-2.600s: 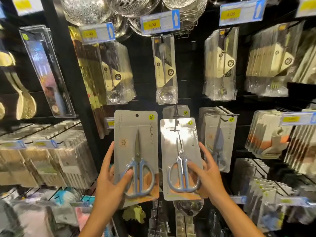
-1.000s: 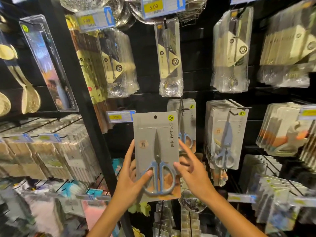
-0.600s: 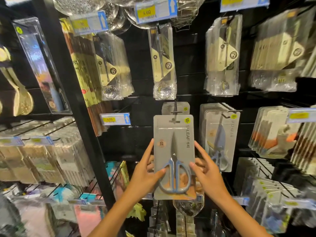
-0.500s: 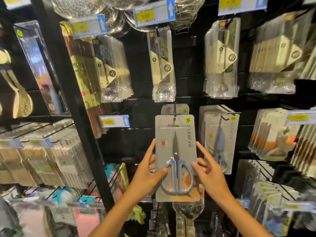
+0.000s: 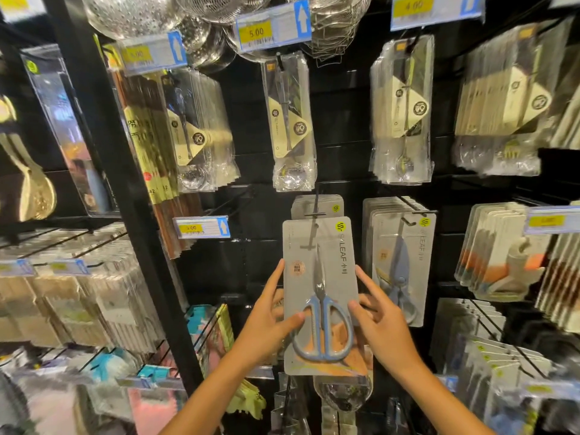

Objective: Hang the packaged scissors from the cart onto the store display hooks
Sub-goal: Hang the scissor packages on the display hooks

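Right now the packaged scissors (image 5: 321, 293) sit in front of the display hook (image 5: 314, 215), the card's hang slot at or just over the hook's tip — whether it is fully threaded I cannot tell. The left hand (image 5: 266, 321) pinches the card's left edge, thumb on the front; the right hand (image 5: 379, 321) steadies the right edge with fingers spread and nearly straight. Another pack (image 5: 317, 207) hangs behind on the same hook. I judge the pack light, a stiff flat card under slick plastic — best held by its side edges, low down, keeping the slot free.
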### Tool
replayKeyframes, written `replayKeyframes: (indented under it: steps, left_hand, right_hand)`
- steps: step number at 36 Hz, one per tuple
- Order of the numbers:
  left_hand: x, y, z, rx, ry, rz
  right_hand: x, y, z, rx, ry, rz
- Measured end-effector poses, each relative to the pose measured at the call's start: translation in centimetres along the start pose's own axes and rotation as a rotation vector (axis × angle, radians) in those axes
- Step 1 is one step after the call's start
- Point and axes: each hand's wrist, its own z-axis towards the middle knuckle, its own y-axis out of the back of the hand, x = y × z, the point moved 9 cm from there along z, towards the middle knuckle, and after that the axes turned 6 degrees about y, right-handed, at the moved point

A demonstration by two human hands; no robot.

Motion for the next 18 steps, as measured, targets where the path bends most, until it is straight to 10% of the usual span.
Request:
replayKeyframes:
  steps: [18]
  left_hand:
    - [0.8,-0.6,8.4,-0.051,0.200,0.090]
  right_hand:
    - [-6.2,-3.2,8.2,0.205,-0.122,-0.160]
